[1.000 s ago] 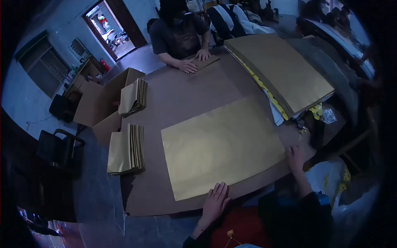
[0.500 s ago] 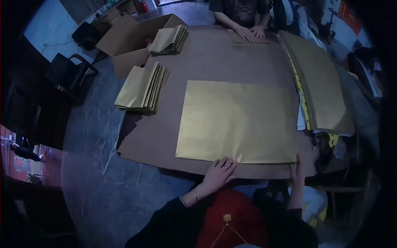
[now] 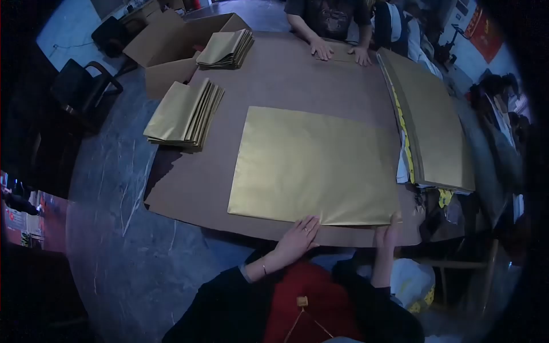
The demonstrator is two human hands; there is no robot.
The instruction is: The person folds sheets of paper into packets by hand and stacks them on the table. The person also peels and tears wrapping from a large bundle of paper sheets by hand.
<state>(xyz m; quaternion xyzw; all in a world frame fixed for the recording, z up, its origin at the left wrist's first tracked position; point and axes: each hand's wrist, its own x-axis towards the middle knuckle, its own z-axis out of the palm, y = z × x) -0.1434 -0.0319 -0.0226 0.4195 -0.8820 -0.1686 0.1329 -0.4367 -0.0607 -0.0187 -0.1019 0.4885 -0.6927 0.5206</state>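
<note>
A large gold paper sheet (image 3: 311, 163) lies flat on the brown-covered table, its long near edge close to me. My left hand (image 3: 296, 240) rests with outstretched fingers on the middle of that near edge. At the near right corner, my right hand (image 3: 388, 231) is turned on its side, with the corner apparently pinched between thumb and fingers. The fingers' far side is partly hidden.
Two stacks of folded gold paper (image 3: 186, 114) (image 3: 226, 48) stand on the left, near an open cardboard box (image 3: 171, 48). A thick pile of gold sheets (image 3: 432, 120) lies on the right. Across the table (image 3: 286, 74), a co-worker's hands (image 3: 341, 52) press a folded piece.
The whole view has shifted slightly. My right hand has moved a little inward at the corner, while my left stays on the edge. The co-worker's hands have spread apart.
</note>
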